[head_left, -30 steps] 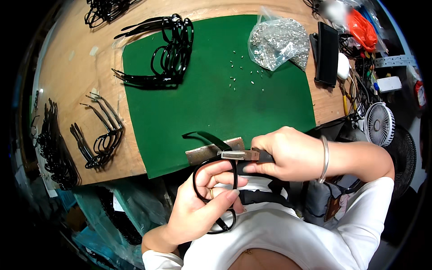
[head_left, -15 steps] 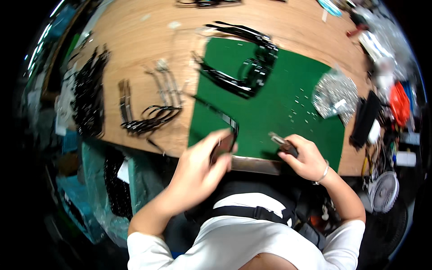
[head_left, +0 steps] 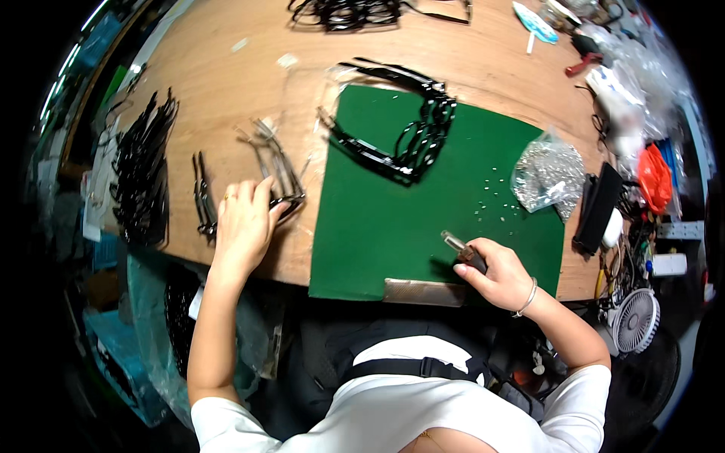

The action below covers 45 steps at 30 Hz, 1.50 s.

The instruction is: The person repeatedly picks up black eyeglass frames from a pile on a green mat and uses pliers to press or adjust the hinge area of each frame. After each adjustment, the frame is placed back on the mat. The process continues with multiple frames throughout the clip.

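Note:
My left hand (head_left: 245, 226) reaches down over a group of dark eyeglass frames (head_left: 289, 198) on the bare wood at the left, its fingers bent round one frame and mostly hiding the fronts. My right hand (head_left: 497, 272), closed, holds a short hand tool (head_left: 458, 244) above the near part of the green mat (head_left: 362, 249). The tool has a silver metal tip pointing up and left, and a dark handle. Farther back on the mat lies a row of black eyeglass frames (head_left: 425, 143) with their temples pointing left. Small silver pieces (head_left: 495, 192) are scattered beside a clear bag of such pieces (head_left: 550, 172).
A pile of black temples or frames (head_left: 143, 177) lies at the table's left edge. More black glasses (head_left: 347, 13) are at the far side. A black case (head_left: 598, 208), a red plastic bag (head_left: 654, 180) and a small white fan (head_left: 636, 321) stand at the right.
My left hand has moved left from the mat, carrying an eyeglass frame to the group on the wood. My right hand stays nearly in place with its tool. The view has shifted slightly.

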Each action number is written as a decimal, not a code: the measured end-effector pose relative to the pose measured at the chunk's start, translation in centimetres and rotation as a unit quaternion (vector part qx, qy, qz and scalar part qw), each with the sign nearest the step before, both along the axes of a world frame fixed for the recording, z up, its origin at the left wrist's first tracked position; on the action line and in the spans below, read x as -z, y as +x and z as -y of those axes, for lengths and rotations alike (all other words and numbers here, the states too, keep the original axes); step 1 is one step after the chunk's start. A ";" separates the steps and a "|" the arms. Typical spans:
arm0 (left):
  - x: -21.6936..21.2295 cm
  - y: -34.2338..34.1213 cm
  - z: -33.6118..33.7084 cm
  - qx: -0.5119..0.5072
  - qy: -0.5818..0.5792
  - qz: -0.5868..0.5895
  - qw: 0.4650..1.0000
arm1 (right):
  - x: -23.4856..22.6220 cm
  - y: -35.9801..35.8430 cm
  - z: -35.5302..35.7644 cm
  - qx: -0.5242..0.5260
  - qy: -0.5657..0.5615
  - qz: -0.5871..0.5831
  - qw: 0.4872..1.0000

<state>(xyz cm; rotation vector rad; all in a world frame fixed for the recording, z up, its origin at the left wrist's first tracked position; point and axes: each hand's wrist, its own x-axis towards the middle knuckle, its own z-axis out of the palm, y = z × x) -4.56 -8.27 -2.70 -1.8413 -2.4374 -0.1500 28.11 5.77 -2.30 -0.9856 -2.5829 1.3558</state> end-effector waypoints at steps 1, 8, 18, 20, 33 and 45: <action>0.3 -0.1 -0.1 0.001 -0.007 0.013 1.000 | 0.1 0.3 0.1 0.001 -0.017 0.002 1.000; -0.7 6.6 -9.9 0.122 0.211 0.262 0.934 | -0.6 1.4 0.5 0.068 -0.040 0.000 0.997; -3.0 9.0 -11.4 0.025 0.299 0.687 0.662 | -0.5 5.1 -1.3 0.083 0.071 -0.002 0.994; -5.7 10.4 -8.5 0.048 0.285 0.743 0.604 | -0.2 4.7 -3.5 0.133 0.114 0.010 0.985; -2.9 17.9 0.8 -0.004 0.216 0.735 0.643 | 2.6 3.3 -5.3 0.142 0.127 0.123 0.974; -2.1 19.1 -1.1 0.097 0.189 0.664 0.717 | -0.5 3.0 -2.2 0.119 0.097 -0.008 0.988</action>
